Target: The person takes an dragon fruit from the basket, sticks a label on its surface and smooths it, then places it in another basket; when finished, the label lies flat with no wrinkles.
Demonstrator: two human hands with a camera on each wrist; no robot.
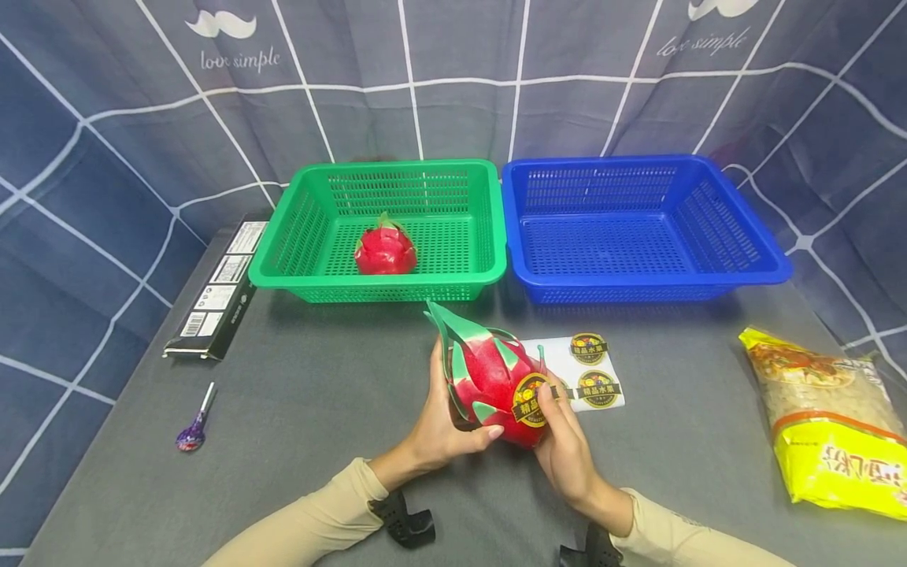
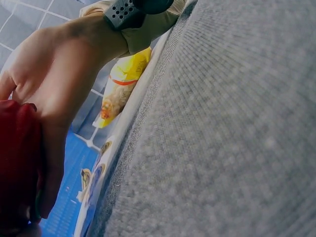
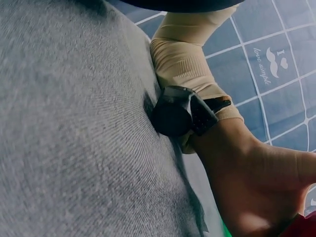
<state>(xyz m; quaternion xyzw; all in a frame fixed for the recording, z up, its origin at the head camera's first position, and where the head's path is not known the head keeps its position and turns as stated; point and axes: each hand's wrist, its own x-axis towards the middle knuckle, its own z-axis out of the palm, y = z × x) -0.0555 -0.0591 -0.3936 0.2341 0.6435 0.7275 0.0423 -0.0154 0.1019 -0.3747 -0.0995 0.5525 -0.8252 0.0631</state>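
Though wrist views crop it, the head view shows the dragon fruit [image 1: 485, 370] near the green basket [image 1: 379, 281], gripped by cupped left hand [image 1: 434, 433] and right hand [image 1: 569, 461], whose thumb apparently presses its sticker [image 1: 527, 402].

We see a smooth, glossy dragon fruit [image 1: 487, 370], matt ribbed cloth [image 1: 319, 425], a shiny plastic bag [image 1: 839, 465] and a smooth plastic green basket [image 1: 383, 281].

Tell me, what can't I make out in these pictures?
Head view: left hand, most fingers behind held dragon fruit.
Head view: sticker sheet, left part covered by that fruit and right hand.
Head view: yellow bag, one corner cut off by the right edge.
Head view: black box, small print too tiny.
Right wrist view: right hand's fingertips, cut off by the edge.
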